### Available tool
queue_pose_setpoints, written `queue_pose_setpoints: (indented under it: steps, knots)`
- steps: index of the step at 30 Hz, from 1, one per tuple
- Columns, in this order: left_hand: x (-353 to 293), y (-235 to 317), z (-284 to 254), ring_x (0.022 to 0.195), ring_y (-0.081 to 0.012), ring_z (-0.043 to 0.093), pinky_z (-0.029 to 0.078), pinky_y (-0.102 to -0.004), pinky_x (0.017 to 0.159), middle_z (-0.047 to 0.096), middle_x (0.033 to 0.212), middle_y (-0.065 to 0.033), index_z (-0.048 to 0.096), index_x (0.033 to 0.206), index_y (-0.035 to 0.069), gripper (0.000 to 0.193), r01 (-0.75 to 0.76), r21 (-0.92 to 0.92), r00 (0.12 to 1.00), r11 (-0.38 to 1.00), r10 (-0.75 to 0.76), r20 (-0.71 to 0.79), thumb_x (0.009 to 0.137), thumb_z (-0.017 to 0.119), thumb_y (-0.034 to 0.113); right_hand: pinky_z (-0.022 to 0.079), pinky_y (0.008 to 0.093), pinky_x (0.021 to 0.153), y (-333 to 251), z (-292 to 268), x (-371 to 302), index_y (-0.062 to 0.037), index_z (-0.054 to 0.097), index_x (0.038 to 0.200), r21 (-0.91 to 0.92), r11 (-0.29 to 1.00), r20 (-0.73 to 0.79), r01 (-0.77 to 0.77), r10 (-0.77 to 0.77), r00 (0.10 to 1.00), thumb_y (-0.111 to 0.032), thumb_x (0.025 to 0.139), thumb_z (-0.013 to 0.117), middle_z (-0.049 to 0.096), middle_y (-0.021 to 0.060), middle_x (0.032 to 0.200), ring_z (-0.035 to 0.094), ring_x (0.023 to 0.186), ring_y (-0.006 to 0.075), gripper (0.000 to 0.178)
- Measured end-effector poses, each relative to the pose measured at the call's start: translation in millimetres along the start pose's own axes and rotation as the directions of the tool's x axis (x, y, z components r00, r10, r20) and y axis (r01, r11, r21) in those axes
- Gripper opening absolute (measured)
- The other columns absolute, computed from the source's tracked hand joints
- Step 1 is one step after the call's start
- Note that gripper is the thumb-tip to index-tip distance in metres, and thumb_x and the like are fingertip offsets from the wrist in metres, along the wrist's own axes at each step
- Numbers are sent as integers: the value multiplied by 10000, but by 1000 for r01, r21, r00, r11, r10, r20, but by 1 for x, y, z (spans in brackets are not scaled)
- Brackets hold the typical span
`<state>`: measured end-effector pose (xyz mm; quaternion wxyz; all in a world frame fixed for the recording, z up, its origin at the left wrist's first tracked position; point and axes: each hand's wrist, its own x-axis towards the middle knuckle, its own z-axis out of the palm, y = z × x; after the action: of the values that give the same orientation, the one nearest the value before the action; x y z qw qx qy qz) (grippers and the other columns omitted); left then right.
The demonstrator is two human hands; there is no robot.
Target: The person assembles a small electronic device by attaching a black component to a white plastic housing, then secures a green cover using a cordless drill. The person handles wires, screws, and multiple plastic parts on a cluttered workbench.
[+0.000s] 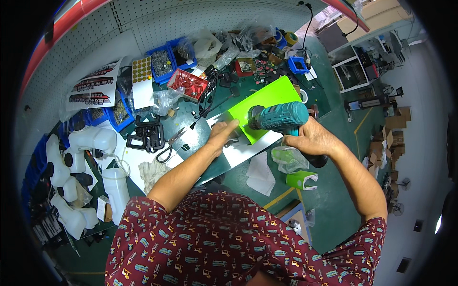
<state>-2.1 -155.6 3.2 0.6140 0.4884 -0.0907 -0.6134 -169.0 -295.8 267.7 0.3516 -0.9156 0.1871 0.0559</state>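
My right hand (315, 138) is wrapped round the handle of a teal cordless drill (284, 116). The drill lies across a bright green bent panel (272, 93), its dark chuck pointing left at the panel's inner face. Whether the tip touches the panel cannot be seen. My left hand (222, 135) grips the panel's left edge, thumb pointing to the right along it; its fingers are partly hidden. Beneath the panel, a white sheet (244, 152) covers part of the bench's near edge.
Scissors (170, 144) and black plastic parts (149, 135) lie left of my left hand. Behind are a red box (189, 85), blue bins (162, 66) and tangled cables. White plastic containers (116, 190) crowd the left. Past the near edge sit another green piece (299, 179) and a clear bag (288, 159).
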Motion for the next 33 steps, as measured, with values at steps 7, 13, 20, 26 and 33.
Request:
queue_pose_setpoints:
  steps: [7,13,20,26,33]
  knots:
    - [-7,7,3,723,-47,545,395,-214,603,617,839,53,610,935,173,447,-41,-54,999,998,42,20,838,840,543,550,328,751,-27,-15,15,-31,618,1277,63,963,176,-264,249,952,-32,834,689,680,74,908,642,766,146,449]
    - [-4,4,1,732,-66,586,446,-256,632,665,851,18,722,993,55,333,-37,-76,999,996,39,20,929,793,375,530,386,955,-20,-11,16,-34,641,1273,38,994,139,-101,95,986,-73,819,665,706,174,1127,662,994,300,456]
    - [-4,3,2,784,-80,597,456,-269,687,684,904,8,725,1023,49,350,-43,-83,999,996,45,21,914,812,370,541,400,951,-37,-18,23,-47,653,1267,-35,981,192,-189,192,962,-60,814,660,712,182,1143,685,1006,325,453]
    - [2,-5,-2,878,-85,602,457,-273,777,695,979,-1,719,1072,40,359,-64,-128,998,990,67,14,909,819,344,559,407,887,-40,-19,29,-43,667,1232,-65,963,231,-260,269,935,-65,810,660,725,189,1085,698,942,322,423]
    - [3,-8,-1,921,-85,611,459,-268,821,707,1018,-12,722,1129,19,364,-94,-173,992,980,107,64,930,797,315,559,391,874,-32,-11,23,-48,671,1229,-27,970,176,-242,243,954,-64,816,653,718,188,1054,693,918,304,414]
